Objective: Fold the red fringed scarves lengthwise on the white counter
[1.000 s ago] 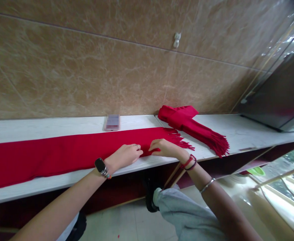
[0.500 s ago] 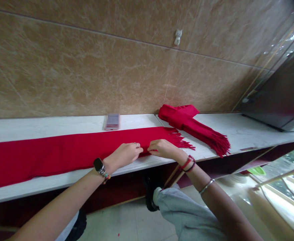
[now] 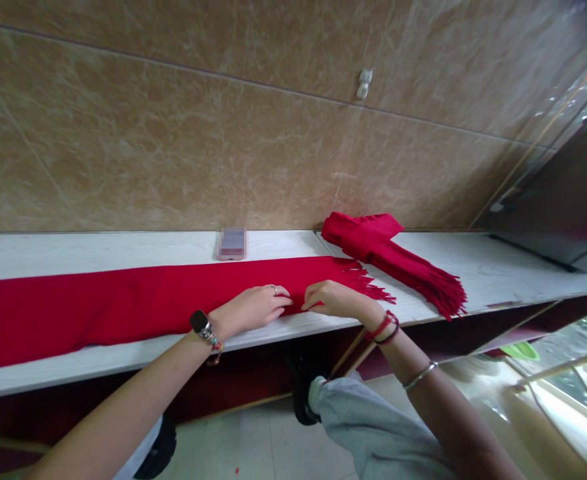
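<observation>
Watching remotely, I see long red fringed cloth scarf [image 3: 148,300] on white wood-grain counter [image 3: 283,240]. By counter's front edge: left hand [image 3: 256,308] on scarf, fingers slightly spread; right hand [image 3: 334,299] curled, can't tell if pinching.

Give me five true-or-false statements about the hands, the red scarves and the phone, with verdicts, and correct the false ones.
1. The left hand and the right hand are both at the near edge of the spread red scarf. True.
2. The spread red scarf is wholly in view. False: it runs out of the picture on the left.
3. The phone lies on the white counter. True.
4. Left of the phone lies a second scarf. False: the folded red scarf lies to its right.
5. The left hand wears a ring. True.
</observation>
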### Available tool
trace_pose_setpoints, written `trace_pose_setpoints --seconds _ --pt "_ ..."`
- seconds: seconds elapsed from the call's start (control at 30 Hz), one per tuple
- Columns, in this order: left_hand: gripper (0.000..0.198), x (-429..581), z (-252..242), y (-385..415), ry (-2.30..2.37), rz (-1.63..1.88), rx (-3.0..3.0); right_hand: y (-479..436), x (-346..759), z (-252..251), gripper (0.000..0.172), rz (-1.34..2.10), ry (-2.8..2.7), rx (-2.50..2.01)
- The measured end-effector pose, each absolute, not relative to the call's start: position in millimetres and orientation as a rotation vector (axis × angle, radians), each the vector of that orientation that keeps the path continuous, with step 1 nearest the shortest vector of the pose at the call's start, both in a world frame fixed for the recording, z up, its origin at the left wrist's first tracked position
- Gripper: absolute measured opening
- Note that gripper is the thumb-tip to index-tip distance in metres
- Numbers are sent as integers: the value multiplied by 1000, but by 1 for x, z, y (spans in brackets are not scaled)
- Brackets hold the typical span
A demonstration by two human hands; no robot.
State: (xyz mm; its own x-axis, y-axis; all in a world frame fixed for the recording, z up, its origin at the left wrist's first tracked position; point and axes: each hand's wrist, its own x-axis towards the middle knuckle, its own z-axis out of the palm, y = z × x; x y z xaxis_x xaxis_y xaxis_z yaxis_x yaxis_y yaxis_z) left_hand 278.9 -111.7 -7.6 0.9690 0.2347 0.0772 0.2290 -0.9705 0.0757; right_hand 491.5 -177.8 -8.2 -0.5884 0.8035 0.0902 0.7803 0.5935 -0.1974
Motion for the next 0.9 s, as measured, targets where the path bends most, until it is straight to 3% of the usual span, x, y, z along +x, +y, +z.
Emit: trace_pose_setpoints --seconds 0.37,0.53,0.9 --pt "39 268 -8 -109 323 -220 2876 -179 490 -3 26 291 -2683 -1359" --pt "44 257 -7 -99 480 -207 2860 -176 485 1 28 181 -2589 -1337" --pt "48 237 -41 -96 727 -77 2956 -156 461 -4 12 160 -2639 -1714"
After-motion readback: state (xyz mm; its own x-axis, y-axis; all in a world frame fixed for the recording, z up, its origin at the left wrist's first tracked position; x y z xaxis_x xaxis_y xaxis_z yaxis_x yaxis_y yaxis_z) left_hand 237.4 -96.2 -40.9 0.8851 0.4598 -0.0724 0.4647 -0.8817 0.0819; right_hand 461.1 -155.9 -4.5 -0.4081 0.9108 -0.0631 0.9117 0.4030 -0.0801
